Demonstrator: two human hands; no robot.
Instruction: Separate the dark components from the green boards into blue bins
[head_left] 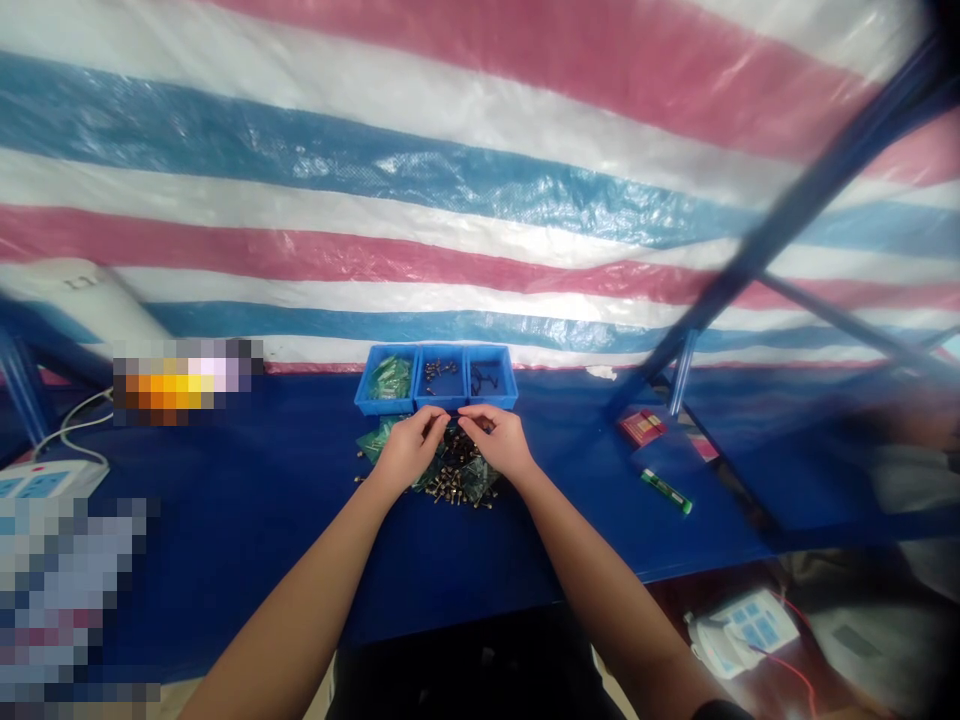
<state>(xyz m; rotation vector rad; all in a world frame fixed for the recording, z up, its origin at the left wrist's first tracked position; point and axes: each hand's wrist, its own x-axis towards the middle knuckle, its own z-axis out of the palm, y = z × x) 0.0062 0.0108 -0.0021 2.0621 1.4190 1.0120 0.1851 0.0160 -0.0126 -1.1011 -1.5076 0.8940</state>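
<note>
My left hand point(411, 447) and my right hand point(501, 440) meet above a pile of small brass and dark metal parts point(454, 482). Thumb and fingers of each are pinched together around a tiny dark piece between them, too small to name. Green-tinted plastic bags lie in and beside the pile, partly covered by my hands. Just beyond are three joined blue bins: the left bin point(361, 392) holds clear green packets, the middle bin point(442, 407) several small metal parts, the right bin point(511, 388) a few dark pieces.
A red box point(643, 427) and a green tube point(666, 491) lie on the blue table point(247, 540) at right. White power strips point(56, 482) sit far left and lower right. Blue metal posts flank the table; a blurred person is at far right.
</note>
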